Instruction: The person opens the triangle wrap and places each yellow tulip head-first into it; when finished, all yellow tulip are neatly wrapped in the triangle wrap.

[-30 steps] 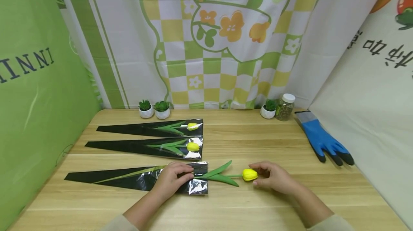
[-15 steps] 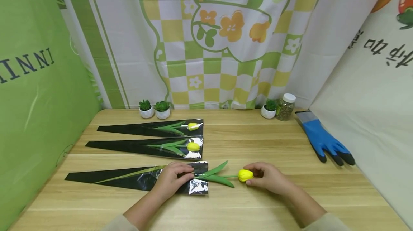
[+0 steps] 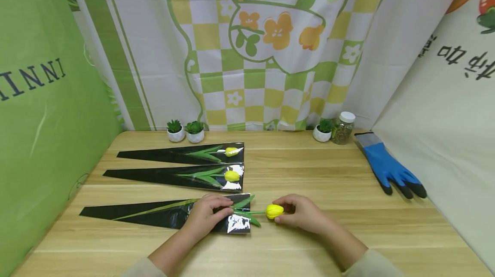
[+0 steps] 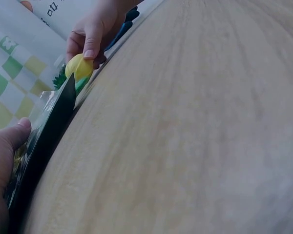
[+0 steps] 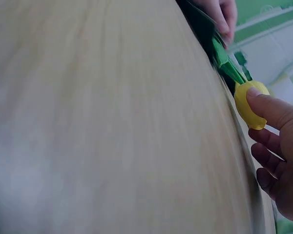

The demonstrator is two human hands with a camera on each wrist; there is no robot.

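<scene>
In the head view, an artificial yellow tulip [image 3: 273,211] lies lengthwise, its stem and green leaves partly within the open end of a black flower sleeve [image 3: 154,217] with a clear front. My left hand [image 3: 209,216] holds this sleeve near its mouth, thumb and index finger close together at the stem. Thumb and fingers of my right hand [image 3: 303,214] pinch the tulip's bloom from the right. The right wrist view shows the thumb pressed on the yellow bloom [image 5: 249,105]. In the left wrist view, the sleeve's edge [image 4: 56,117] stands up from the tabletop.
Two filled sleeves, an upper one [image 3: 154,155] and a lower one [image 3: 147,175], each with a yellow tulip, lie behind. Potted succulents [image 3: 175,134] and a lidded jar [image 3: 343,129] line the back edge. A blue glove [image 3: 388,163] lies at right on the wooden table [image 3: 301,251].
My right hand has moved left with the tulip, sliding its stem and leaves further into the sleeve. My left hand has stayed in place on the sleeve.
</scene>
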